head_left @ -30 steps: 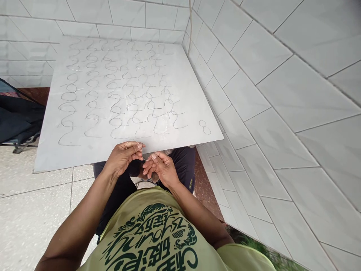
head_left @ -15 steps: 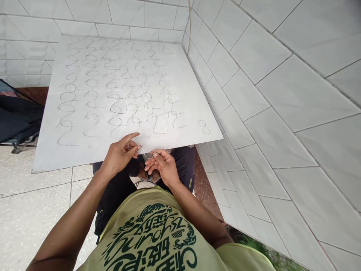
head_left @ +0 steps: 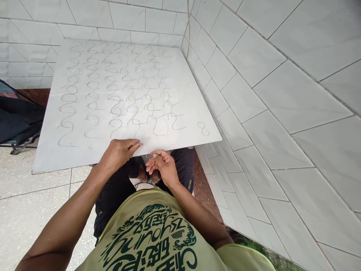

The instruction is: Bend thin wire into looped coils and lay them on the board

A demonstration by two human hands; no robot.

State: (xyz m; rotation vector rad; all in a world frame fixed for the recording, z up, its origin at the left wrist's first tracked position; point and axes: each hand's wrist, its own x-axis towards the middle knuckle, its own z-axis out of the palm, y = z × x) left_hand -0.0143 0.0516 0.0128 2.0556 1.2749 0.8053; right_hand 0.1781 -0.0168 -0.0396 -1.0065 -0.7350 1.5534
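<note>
The right hand (head_left: pixel 164 165) is pinching one end of a thin wire (head_left: pixel 146 151) between the thumb and the forefinger, while its other fingers are curling loosely. The left hand (head_left: pixel 119 154) is holding the upper part with its narrow fingertips. This wire is stretching between both hands, at the near edge of the white worktop (head_left: pixel 191 101). Behind it, curved wires (head_left: pixel 116 113) are lying in columns, and a figure-eight piece (head_left: pixel 203 129) is lying apart near the right corner.

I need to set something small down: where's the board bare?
On the board: bare between the curved wires and right edge, beyond the figure-eight loop; also the near-left corner, below the left column. Crowded: the columns of wires.
</note>
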